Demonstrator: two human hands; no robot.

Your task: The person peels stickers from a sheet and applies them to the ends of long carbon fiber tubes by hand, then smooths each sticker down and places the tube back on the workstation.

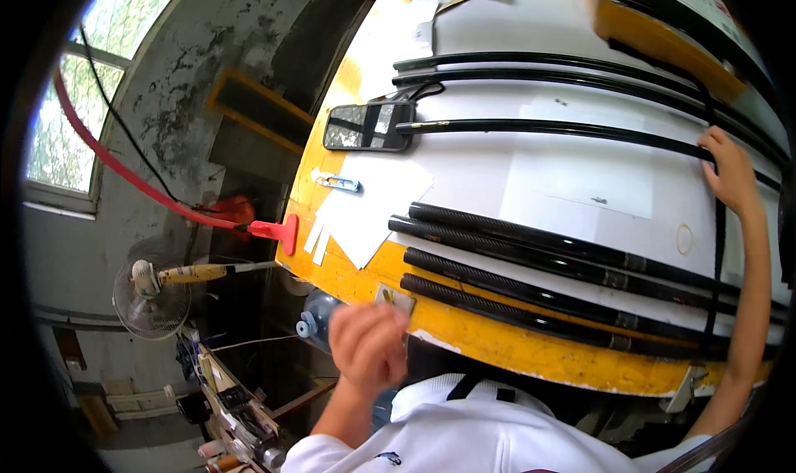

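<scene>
Near the table's front left corner, my left hand [369, 349] is raised with its fingers curled closed; whatever they hold, if anything, is hidden. Far to the right, my right hand [731, 170] has its fingertips closed on a thin black rod [531, 127] that runs across the white tabletop. The rod's left end reaches the edge of a dark phone [365, 127]. Two more thin black rods [531, 77] lie behind it. Several thicker black carbon-look tubes [514, 239] lie side by side in front, between my arms.
White paper sheets [369, 212] and a light-blue utility knife [338, 183] lie by the yellow table edge [327, 257]. A red clamp-like piece [286, 232] juts at that edge. More black rods [630, 0] run along the back. A water bottle [319, 320] and fan [153, 295] stand left.
</scene>
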